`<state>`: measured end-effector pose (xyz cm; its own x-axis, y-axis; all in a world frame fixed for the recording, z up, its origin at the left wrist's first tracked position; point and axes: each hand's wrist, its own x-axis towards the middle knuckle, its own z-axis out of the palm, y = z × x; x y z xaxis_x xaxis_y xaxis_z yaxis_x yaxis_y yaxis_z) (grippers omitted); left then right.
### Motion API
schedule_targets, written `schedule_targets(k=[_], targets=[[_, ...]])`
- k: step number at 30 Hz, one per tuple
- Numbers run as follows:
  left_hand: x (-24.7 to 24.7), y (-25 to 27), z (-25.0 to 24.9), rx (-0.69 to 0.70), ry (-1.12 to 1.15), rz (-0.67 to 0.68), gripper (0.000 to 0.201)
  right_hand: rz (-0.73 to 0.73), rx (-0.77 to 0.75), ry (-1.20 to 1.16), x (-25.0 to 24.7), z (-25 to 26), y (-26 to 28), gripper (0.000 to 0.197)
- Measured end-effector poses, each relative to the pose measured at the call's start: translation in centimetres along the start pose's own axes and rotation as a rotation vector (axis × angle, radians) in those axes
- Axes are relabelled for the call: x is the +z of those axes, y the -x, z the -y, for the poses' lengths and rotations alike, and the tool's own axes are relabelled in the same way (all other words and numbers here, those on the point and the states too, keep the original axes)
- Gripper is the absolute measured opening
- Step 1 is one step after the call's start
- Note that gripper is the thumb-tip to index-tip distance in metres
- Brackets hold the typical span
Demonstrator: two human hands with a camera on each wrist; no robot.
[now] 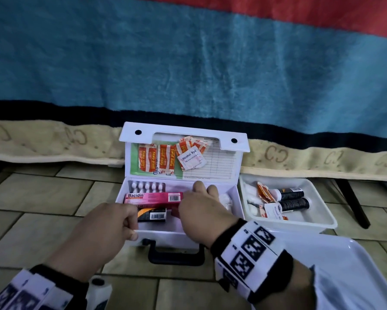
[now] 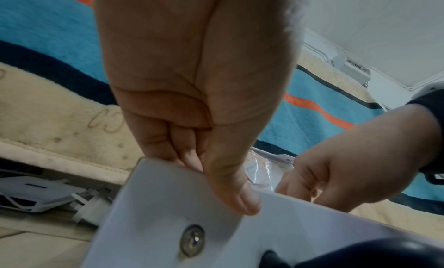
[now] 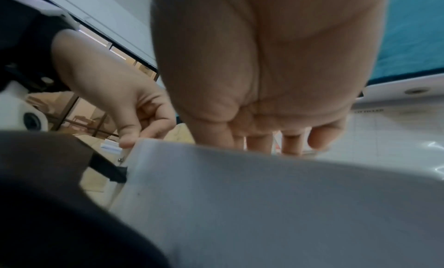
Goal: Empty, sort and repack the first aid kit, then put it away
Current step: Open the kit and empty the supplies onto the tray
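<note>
**Tiled floor and what sits on it**

The tiled floor [image 1: 42,211] carries everything here, its beige tiles set in a staggered pattern. At centre stands the open white first aid kit [image 1: 179,237], its lid tipped up toward twelve o'clock and its dark handle facing six. Just beside it at three o'clock lies a white tray [image 1: 326,222]. At five o'clock a second white tray [image 1: 353,260] shows only in part, cut by the frame edge. Along twelve o'clock a striped blanket [image 1: 53,142] hangs down, its cream hem reaching the floor.
</note>
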<state>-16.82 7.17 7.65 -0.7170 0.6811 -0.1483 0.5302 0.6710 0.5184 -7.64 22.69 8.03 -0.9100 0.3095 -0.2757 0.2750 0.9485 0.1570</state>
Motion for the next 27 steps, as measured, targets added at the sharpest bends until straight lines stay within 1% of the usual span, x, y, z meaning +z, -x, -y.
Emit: schedule_targets(k=[1, 4, 6, 8, 12, 17, 20, 22, 23, 24, 26, 27], targets=[[0.0, 0.0, 0.0, 0.001, -0.003, 0.001, 0.029, 0.008, 0.01, -0.002, -0.2, 0.1, 0.0, 0.018], [0.1, 0.0, 0.0, -0.001, -0.011, -0.001, 0.031, 0.024, 0.021, -0.009, -0.3, 0.2, -0.4, 0.02], [0.1, -0.1, 0.0, -0.003, -0.016, 0.0, 0.031, 0.019, 0.047, -0.075, 0.2, 0.3, -1.0, 0.015], [0.0, -0.2, 0.0, -0.002, -0.028, 0.002, 0.029, -0.017, 0.049, -0.152, 0.5, 0.2, -1.4, 0.009], [0.0, -0.3, 0.1, 0.008, -0.044, 0.014, 0.029, -0.047, 0.017, -0.174, 0.9, 0.1, -1.6, 0.012], [0.0, -0.3, -0.1, 0.004, -0.043, 0.008, 0.029, -0.035, 0.038, -0.133, 1.3, -0.2, -2.2, 0.019], [0.1, -0.2, -0.2, 0.012, -0.046, 0.004, 0.027, -0.008, 0.023, -0.142, 0.8, -0.2, -2.1, 0.01], [0.2, -0.1, -0.1, 0.012, -0.039, -0.002, 0.029, -0.028, -0.004, -0.179, 0.5, -0.3, -1.8, 0.01], [0.3, -0.2, 0.0, 0.009, -0.034, -0.005, 0.03, -0.051, -0.014, -0.232, 0.4, -0.5, -1.6, 0.013], [0.3, -0.2, 0.1, 0.004, -0.035, -0.008, 0.031, -0.088, -0.026, -0.327, 0.2, -0.8, -1.3, 0.022], [0.4, -0.3, 0.3, -0.004, -0.043, -0.011, 0.032, -0.194, -0.049, -0.594, -0.5, -1.5, 0.0, 0.037], [0.4, -0.3, 0.3, -0.005, -0.044, -0.013, 0.032, -0.251, -0.052, -0.716, -0.9, -2.1, 1.0, 0.039]])
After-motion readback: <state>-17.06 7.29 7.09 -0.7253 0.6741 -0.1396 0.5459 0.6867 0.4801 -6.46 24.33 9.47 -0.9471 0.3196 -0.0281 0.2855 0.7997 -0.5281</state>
